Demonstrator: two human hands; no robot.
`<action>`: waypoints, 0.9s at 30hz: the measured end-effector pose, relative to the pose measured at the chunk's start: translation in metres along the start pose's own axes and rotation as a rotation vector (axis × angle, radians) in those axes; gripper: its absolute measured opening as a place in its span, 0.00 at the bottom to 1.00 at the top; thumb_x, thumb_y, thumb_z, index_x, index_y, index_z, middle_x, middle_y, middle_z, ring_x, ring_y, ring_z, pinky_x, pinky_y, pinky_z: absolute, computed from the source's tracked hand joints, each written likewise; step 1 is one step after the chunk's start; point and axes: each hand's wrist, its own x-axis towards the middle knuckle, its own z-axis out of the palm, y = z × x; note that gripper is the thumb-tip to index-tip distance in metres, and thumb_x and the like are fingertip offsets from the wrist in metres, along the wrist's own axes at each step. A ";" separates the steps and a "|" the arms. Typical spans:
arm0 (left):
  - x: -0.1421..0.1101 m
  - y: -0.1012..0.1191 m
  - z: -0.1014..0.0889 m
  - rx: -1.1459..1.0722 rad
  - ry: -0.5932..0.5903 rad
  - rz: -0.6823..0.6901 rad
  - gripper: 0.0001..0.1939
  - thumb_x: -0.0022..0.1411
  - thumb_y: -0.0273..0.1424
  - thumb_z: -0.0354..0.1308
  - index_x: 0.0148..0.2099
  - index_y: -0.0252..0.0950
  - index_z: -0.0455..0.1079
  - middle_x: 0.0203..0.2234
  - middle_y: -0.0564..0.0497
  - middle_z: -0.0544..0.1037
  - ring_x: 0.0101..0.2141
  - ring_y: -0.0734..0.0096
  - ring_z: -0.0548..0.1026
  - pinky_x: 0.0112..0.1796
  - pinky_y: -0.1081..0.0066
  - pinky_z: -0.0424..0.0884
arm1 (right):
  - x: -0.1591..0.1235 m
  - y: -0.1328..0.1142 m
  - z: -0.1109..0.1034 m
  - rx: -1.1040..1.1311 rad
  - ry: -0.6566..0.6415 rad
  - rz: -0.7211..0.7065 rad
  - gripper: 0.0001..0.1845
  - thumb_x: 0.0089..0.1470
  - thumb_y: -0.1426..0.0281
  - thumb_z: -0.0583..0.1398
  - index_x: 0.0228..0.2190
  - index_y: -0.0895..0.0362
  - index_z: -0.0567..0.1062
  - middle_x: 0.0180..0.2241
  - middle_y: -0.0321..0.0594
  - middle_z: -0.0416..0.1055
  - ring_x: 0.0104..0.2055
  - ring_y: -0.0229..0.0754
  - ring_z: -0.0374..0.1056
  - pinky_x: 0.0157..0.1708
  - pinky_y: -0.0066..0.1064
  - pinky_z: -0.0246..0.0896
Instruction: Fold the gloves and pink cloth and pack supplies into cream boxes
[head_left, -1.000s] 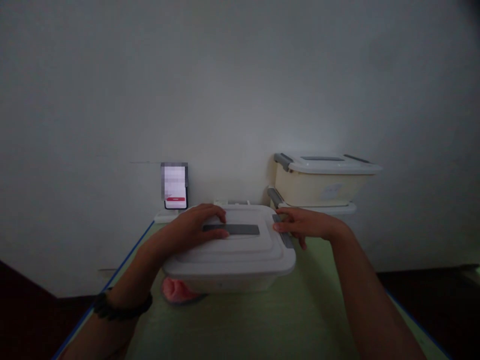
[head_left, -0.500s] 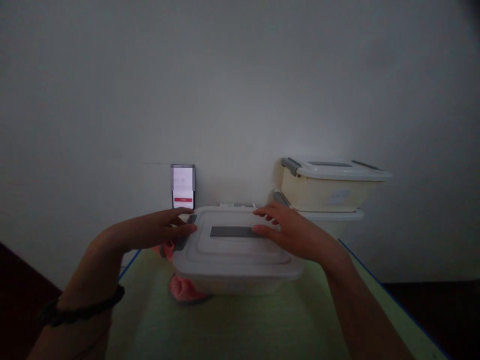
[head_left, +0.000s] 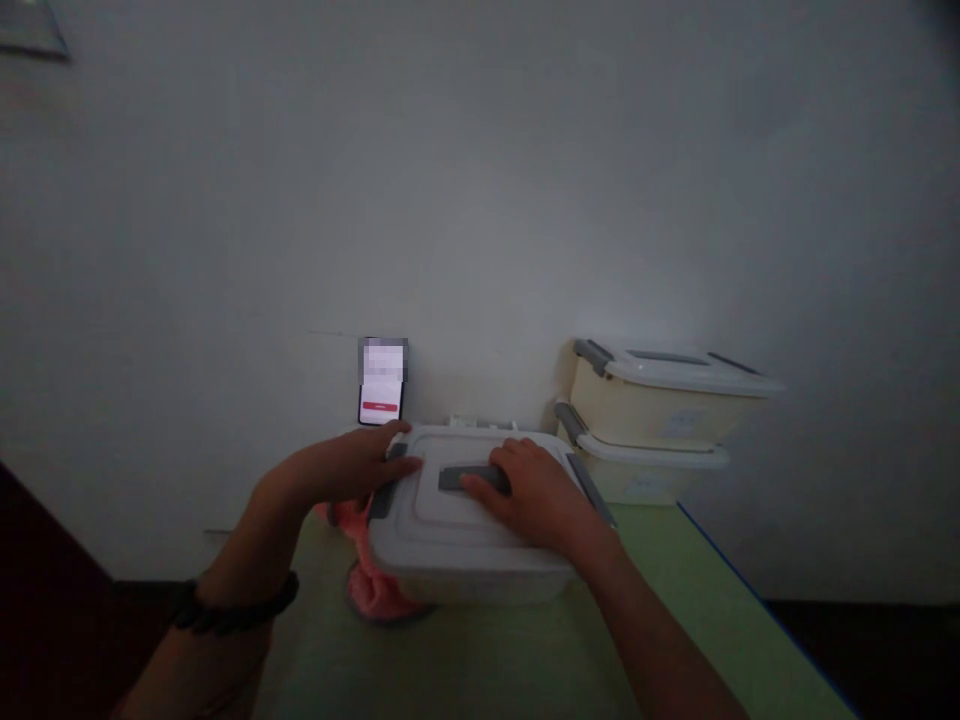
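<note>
A storage box with a pale lid stands on the green table in front of me. My right hand lies over the middle of the lid, its fingers bent about the grey handle, thumb along the near side. At the left edge is my left hand, thumb on top of the lid and fingers over and below the grey left latch. The right latch shows beyond my right hand. A pink cloth with a grey edge lies partly under the box's left side.
Two lidded cream boxes, an upper box and a lower box, are stacked at the back right. A lit phone leans on the wall. The table's blue edge runs along the right.
My right hand has moved left and closed over the lid's handle, uncovering the right latch. My left hand stays at the left latch. The view has shifted slightly.
</note>
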 end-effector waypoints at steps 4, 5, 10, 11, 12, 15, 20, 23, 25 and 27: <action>0.001 0.016 0.001 -0.129 0.073 0.082 0.31 0.58 0.49 0.44 0.59 0.37 0.52 0.26 0.49 0.76 0.23 0.67 0.73 0.23 0.72 0.66 | -0.009 0.010 -0.019 0.139 0.071 0.063 0.23 0.53 0.50 0.49 0.21 0.56 0.65 0.26 0.37 0.66 0.29 0.38 0.61 0.28 0.29 0.52; 0.001 0.023 0.001 -0.184 0.088 0.107 0.31 0.58 0.49 0.43 0.60 0.39 0.50 0.30 0.49 0.76 0.26 0.67 0.73 0.24 0.72 0.67 | -0.013 0.013 -0.026 0.161 0.091 0.090 0.24 0.52 0.50 0.50 0.20 0.56 0.65 0.24 0.36 0.64 0.27 0.37 0.60 0.26 0.28 0.50; -0.005 0.060 0.017 -0.410 -0.011 0.215 0.31 0.60 0.46 0.44 0.62 0.41 0.44 0.33 0.51 0.74 0.28 0.69 0.72 0.27 0.71 0.68 | -0.037 0.039 -0.059 0.218 0.069 0.117 0.25 0.51 0.50 0.51 0.16 0.56 0.61 0.19 0.33 0.59 0.22 0.34 0.55 0.22 0.26 0.46; -0.006 0.066 0.025 -0.443 -0.039 0.231 0.32 0.60 0.45 0.44 0.62 0.40 0.42 0.31 0.51 0.74 0.27 0.69 0.71 0.26 0.71 0.68 | -0.043 0.045 -0.063 0.221 0.043 0.117 0.25 0.52 0.51 0.49 0.16 0.56 0.61 0.18 0.33 0.59 0.21 0.34 0.54 0.22 0.27 0.46; -0.006 0.072 0.034 -0.474 -0.063 0.252 0.33 0.60 0.45 0.44 0.63 0.39 0.41 0.28 0.52 0.72 0.25 0.70 0.70 0.25 0.71 0.68 | -0.050 0.052 -0.066 0.218 0.019 0.126 0.26 0.54 0.52 0.47 0.16 0.56 0.60 0.18 0.33 0.58 0.21 0.34 0.54 0.22 0.27 0.45; -0.003 0.087 0.068 -0.556 -0.127 0.306 0.34 0.61 0.43 0.44 0.64 0.37 0.36 0.32 0.50 0.71 0.28 0.70 0.71 0.29 0.69 0.71 | -0.074 0.076 -0.071 0.174 0.006 0.226 0.28 0.57 0.54 0.42 0.14 0.56 0.58 0.15 0.33 0.56 0.19 0.35 0.53 0.21 0.28 0.44; 0.006 0.107 0.116 -0.500 -0.091 0.421 0.29 0.61 0.40 0.47 0.62 0.40 0.45 0.45 0.46 0.68 0.41 0.67 0.69 0.41 0.66 0.69 | -0.105 0.113 -0.068 0.052 0.076 0.311 0.27 0.56 0.54 0.45 0.13 0.56 0.62 0.15 0.36 0.61 0.19 0.36 0.56 0.22 0.28 0.45; 0.012 0.111 0.130 -0.434 -0.046 0.430 0.25 0.62 0.39 0.45 0.60 0.40 0.48 0.44 0.45 0.67 0.42 0.66 0.69 0.42 0.65 0.69 | -0.108 0.127 -0.061 0.068 0.075 0.288 0.26 0.56 0.57 0.46 0.15 0.57 0.66 0.18 0.38 0.65 0.22 0.38 0.58 0.24 0.29 0.47; 0.018 0.112 0.135 -0.375 0.029 0.430 0.22 0.62 0.40 0.44 0.57 0.41 0.52 0.44 0.45 0.66 0.43 0.65 0.68 0.43 0.63 0.69 | -0.105 0.132 -0.056 0.097 0.066 0.264 0.25 0.56 0.58 0.47 0.15 0.58 0.67 0.18 0.38 0.66 0.22 0.37 0.58 0.25 0.28 0.48; 0.026 0.112 0.137 -0.326 0.136 0.432 0.18 0.62 0.40 0.43 0.53 0.41 0.55 0.44 0.44 0.64 0.45 0.63 0.66 0.45 0.59 0.67 | -0.100 0.132 -0.053 0.139 0.065 0.242 0.23 0.55 0.59 0.49 0.16 0.58 0.67 0.18 0.37 0.65 0.22 0.36 0.58 0.24 0.28 0.48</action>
